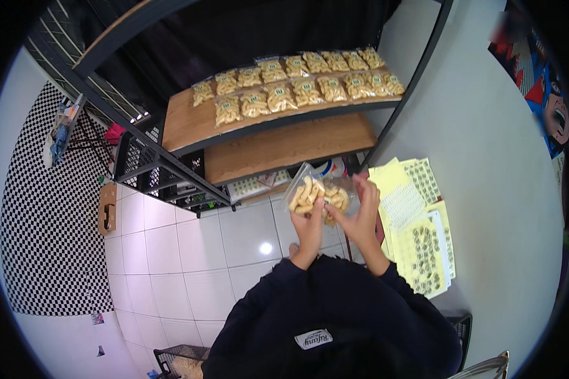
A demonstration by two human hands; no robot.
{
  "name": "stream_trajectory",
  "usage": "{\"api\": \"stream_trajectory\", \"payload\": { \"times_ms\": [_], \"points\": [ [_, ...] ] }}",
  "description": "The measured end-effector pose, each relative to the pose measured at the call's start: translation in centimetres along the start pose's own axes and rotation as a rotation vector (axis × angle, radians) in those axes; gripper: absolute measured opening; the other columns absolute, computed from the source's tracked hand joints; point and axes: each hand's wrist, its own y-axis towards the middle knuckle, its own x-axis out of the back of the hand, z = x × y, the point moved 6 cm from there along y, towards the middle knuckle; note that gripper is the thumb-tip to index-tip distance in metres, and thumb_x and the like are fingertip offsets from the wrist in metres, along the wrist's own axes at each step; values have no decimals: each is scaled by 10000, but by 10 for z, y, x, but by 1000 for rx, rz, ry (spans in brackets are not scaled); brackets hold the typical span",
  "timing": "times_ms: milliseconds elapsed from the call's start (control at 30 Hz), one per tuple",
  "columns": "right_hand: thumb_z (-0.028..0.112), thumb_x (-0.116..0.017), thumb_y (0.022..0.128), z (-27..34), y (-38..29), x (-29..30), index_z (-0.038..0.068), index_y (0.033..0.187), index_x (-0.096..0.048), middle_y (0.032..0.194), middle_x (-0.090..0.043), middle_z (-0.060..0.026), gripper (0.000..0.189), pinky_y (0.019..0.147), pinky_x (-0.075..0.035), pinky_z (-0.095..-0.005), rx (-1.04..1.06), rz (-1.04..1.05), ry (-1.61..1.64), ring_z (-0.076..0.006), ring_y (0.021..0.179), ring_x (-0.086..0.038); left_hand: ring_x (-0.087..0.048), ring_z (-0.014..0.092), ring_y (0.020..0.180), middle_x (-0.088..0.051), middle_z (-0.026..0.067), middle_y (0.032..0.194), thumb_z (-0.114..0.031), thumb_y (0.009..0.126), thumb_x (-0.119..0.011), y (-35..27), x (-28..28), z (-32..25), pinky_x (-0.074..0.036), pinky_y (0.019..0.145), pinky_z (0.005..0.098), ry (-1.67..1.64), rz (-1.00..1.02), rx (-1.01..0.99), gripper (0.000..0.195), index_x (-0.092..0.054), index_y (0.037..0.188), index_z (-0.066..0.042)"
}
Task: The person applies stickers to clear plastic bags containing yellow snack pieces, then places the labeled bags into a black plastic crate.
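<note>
A clear plastic zip bag [308, 193] of pale, curved snack pieces is held up in front of my body, above the tiled floor. My left hand [308, 232] grips its lower left part, thumb laid over the front. On the right, my right hand [364, 215] presses a thumb against the bag's front while its fingers reach up along the right edge. My thumbs almost meet near the bag's middle and partly cover it. Sheets of yellow label stickers [403, 237] with dark print lie just right of my right hand.
Two rows of similar snack bags [279, 97] with round labels lie on a wooden shelf [185, 123] in a dark metal rack. A lower wooden shelf [289, 149] sits beneath. Black plastic crates [137, 151] stand left. Another crate [182, 355] holding pale contents is behind me.
</note>
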Motion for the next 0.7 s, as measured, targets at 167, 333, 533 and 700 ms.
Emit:
{"api": "stream_trajectory", "payload": {
  "times_ms": [167,333,533,700],
  "points": [
    [103,-778,570,-17,9,-5,-11,1229,-373,1075,-493,-128,782,925,-361,-338,-148,381,200,-215,1056,-456,-527,135,953,-524,93,1098,-89,863,-509,7,2,14,-422,812,259,20,50,31,308,-426,1134,32],
    [99,-726,663,-18,12,6,-6,1257,-358,1104,-525,-136,707,861,-408,-317,-225,267,391,-199,1014,-506,-520,133,965,-527,99,1088,-75,844,-547,11,-13,19,-413,830,252,3,187,51,342,-407,1140,23],
    [118,-667,734,-51,-12,11,-11,1268,-332,1083,-555,-141,644,795,-445,-284,-509,216,537,-188,948,-553,-504,141,996,-510,103,1111,-99,873,-505,5,-30,47,-396,858,257,-22,318,205,351,-368,1172,21],
    [91,-641,754,-81,-39,35,-3,1279,-312,1081,-553,-118,627,809,-442,-287,-571,103,580,-201,990,-537,-462,156,1060,-460,123,1173,-102,887,-475,-7,-59,61,-372,891,266,17,491,261,352,-344,1190,21]
  ]
}}
